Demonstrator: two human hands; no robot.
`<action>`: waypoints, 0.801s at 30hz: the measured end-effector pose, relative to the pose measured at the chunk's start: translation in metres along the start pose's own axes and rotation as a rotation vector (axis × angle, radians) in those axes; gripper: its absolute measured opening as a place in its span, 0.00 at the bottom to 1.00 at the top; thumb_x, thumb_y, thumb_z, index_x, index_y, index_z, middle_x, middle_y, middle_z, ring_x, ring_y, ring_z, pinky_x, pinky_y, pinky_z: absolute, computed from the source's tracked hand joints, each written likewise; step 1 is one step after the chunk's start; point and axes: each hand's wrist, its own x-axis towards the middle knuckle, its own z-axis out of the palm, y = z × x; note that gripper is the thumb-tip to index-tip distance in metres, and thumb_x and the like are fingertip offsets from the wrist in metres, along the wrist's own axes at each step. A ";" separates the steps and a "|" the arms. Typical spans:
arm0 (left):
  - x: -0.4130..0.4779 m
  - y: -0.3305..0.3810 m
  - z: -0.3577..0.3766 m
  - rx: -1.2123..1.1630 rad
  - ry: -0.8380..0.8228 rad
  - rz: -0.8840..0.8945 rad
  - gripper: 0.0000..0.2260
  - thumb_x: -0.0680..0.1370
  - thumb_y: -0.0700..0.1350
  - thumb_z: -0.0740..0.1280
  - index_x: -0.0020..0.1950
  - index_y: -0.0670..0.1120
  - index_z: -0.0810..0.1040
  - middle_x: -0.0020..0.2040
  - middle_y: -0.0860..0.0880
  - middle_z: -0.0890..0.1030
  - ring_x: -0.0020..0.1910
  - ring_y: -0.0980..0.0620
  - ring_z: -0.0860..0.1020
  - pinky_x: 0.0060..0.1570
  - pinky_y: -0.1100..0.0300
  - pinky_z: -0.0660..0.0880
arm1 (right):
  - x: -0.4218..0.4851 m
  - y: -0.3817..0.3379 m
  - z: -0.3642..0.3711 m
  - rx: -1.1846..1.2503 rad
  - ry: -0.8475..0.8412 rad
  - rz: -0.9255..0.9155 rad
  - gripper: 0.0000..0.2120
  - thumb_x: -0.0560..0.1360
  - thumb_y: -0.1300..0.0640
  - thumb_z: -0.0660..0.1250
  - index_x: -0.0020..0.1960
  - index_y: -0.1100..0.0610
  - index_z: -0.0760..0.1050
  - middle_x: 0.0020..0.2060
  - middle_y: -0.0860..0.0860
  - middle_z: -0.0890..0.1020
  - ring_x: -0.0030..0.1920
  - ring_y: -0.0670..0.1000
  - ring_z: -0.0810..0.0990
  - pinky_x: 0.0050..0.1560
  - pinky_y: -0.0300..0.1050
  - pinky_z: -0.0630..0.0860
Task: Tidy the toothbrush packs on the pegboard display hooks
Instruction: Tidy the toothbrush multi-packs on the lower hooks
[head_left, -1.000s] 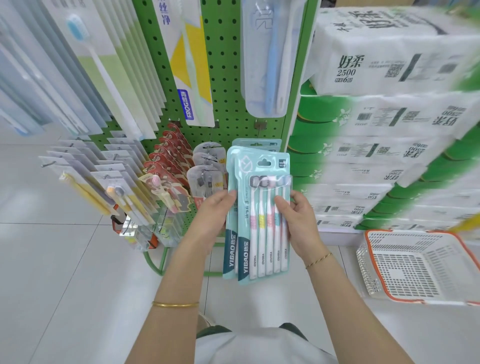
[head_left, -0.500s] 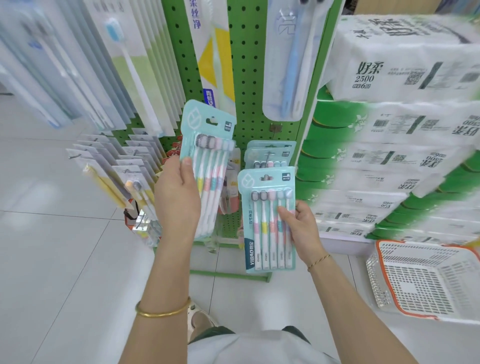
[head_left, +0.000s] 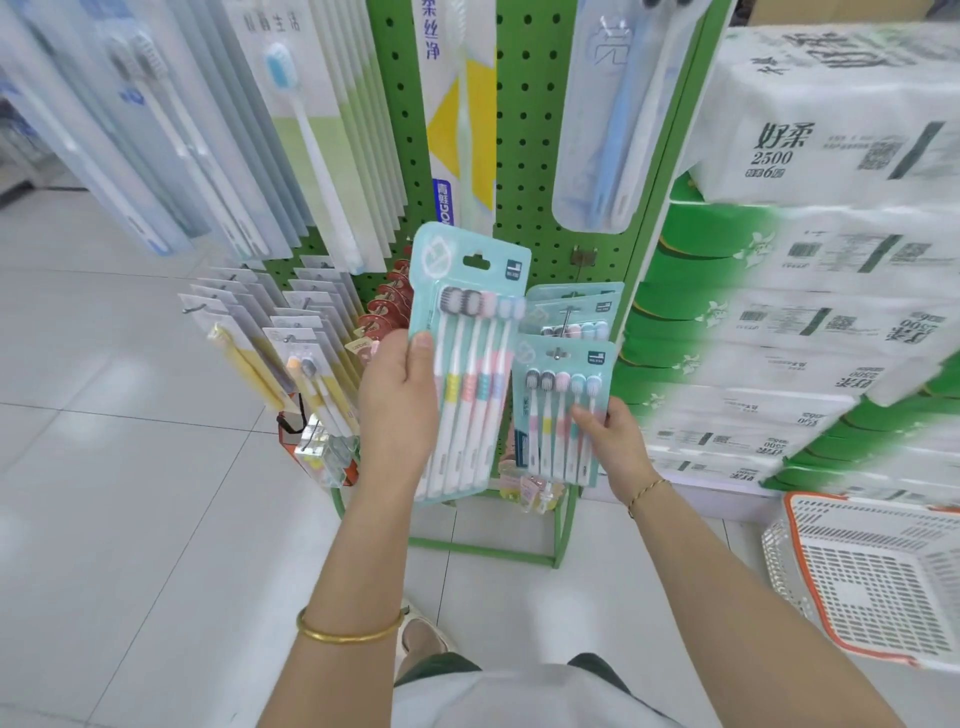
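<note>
green pegboard (head_left: 524, 130) | left hand (head_left: 397, 400) grips one five-brush pack (head_left: 467, 374) | right hand (head_left: 615, 441) pinches second pack (head_left: 558, 410)

Arms extended — left hand (head_left: 397, 402) grips a raised pack (head_left: 470, 312), right hand (head_left: 614, 442) pinches a hung pack (head_left: 555, 410).

A green pegboard (head_left: 524, 130) on a green frame (head_left: 483, 552) stands on the white tiled floor (head_left: 130, 493). Long white packs (head_left: 311, 130) hang at its upper left, smaller pale packs (head_left: 249, 312) and red packs (head_left: 387, 306) below them, teal packs (head_left: 576, 299) on a hook (head_left: 558, 354) at lower right. A basket (head_left: 795, 519) sits on the floor nearby.
</note>
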 end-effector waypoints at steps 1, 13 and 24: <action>-0.001 0.001 0.002 -0.011 -0.012 -0.016 0.14 0.83 0.48 0.55 0.46 0.40 0.73 0.39 0.44 0.75 0.37 0.52 0.71 0.35 0.58 0.66 | 0.003 0.001 0.000 -0.018 0.001 0.002 0.06 0.78 0.59 0.64 0.54 0.57 0.71 0.43 0.48 0.77 0.44 0.49 0.77 0.39 0.36 0.72; -0.010 0.004 0.035 -0.226 -0.173 -0.173 0.12 0.83 0.47 0.57 0.45 0.49 0.78 0.43 0.48 0.81 0.37 0.62 0.78 0.41 0.66 0.74 | -0.001 -0.018 -0.025 -0.214 0.257 -0.051 0.20 0.76 0.62 0.67 0.66 0.64 0.67 0.62 0.57 0.73 0.64 0.54 0.71 0.68 0.47 0.66; -0.026 0.017 0.091 -0.320 -0.247 -0.237 0.15 0.82 0.54 0.56 0.48 0.45 0.74 0.43 0.47 0.74 0.42 0.51 0.71 0.42 0.57 0.68 | -0.080 -0.081 -0.044 0.090 0.020 -0.215 0.12 0.81 0.55 0.58 0.44 0.59 0.76 0.37 0.51 0.77 0.38 0.41 0.76 0.41 0.33 0.71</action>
